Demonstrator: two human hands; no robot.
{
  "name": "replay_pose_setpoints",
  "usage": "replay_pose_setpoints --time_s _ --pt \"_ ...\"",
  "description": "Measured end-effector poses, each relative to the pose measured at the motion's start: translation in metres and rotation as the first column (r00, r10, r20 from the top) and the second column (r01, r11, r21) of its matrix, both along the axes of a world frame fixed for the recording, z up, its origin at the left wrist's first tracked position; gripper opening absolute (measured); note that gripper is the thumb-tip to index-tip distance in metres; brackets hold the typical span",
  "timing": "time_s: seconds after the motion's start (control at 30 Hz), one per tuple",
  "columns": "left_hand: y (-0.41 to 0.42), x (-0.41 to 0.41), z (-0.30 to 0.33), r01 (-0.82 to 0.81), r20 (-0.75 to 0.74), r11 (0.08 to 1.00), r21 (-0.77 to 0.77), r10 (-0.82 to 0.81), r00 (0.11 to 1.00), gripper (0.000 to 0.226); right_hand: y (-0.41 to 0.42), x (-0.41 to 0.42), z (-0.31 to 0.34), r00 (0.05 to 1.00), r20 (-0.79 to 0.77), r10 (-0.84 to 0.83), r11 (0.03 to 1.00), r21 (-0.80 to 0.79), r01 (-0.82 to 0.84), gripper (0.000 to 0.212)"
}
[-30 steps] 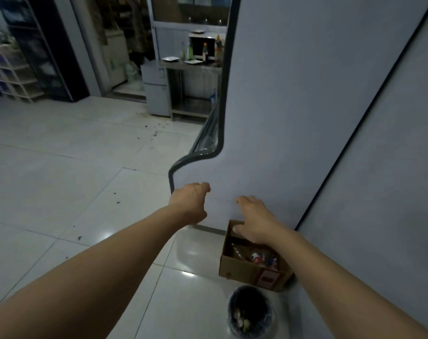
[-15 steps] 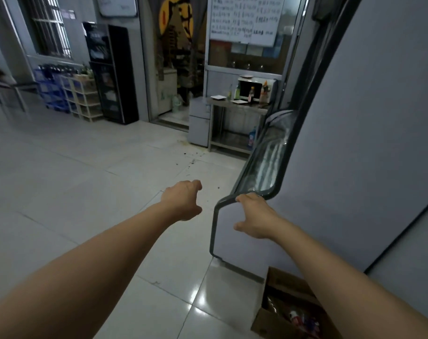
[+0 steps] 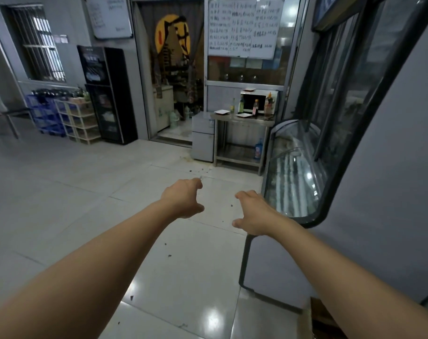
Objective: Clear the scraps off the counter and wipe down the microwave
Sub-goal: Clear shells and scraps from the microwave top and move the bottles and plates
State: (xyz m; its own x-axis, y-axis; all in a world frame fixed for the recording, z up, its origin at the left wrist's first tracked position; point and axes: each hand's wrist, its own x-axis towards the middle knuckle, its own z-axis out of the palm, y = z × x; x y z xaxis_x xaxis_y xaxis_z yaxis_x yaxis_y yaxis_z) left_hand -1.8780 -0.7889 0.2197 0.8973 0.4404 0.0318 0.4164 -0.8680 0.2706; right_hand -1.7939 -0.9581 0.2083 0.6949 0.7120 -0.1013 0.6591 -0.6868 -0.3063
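A white microwave (image 3: pixel 258 100) stands far ahead on a steel counter (image 3: pixel 242 117), with a small plate on top of it. Bottles (image 3: pixel 256 106) and two flat plates (image 3: pixel 243 115) crowd the counter in front of it. Both my arms reach forward over the tiled floor, well short of the counter. My left hand (image 3: pixel 183 198) hangs with loosely curled fingers and holds nothing. My right hand (image 3: pixel 253 214) is also loosely curled and empty, just left of the glass display case.
A curved glass display case (image 3: pixel 293 177) and its grey side panel (image 3: pixel 379 192) line the right. A small white fridge (image 3: pixel 202 140) stands left of the counter. Black cabinet (image 3: pixel 107 94), crates and shelves sit far left. Dark scraps (image 3: pixel 195 170) dot the floor.
The view has lifted from the box and bin by the panel to the room ahead. My right hand has come off the display case's edge.
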Motion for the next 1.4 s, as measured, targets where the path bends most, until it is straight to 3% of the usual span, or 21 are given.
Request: replay_pose_setpoints --time_s 0.83,1.4 --pt "0.256 0.284 0.010 0.004 0.035 1.000 0.018 -0.005 0.999 0.060 0.277 0.290 0.013 0.999 0.044 -0.001 0.999 0.032 0.000 0.079" --pt "0.474 0.530 0.025 0.268 0.008 0.962 0.058 -0.269 0.963 0.057 0.473 0.490 0.026 0.966 0.110 -0.235 0.972 0.052 0.230 0.073"
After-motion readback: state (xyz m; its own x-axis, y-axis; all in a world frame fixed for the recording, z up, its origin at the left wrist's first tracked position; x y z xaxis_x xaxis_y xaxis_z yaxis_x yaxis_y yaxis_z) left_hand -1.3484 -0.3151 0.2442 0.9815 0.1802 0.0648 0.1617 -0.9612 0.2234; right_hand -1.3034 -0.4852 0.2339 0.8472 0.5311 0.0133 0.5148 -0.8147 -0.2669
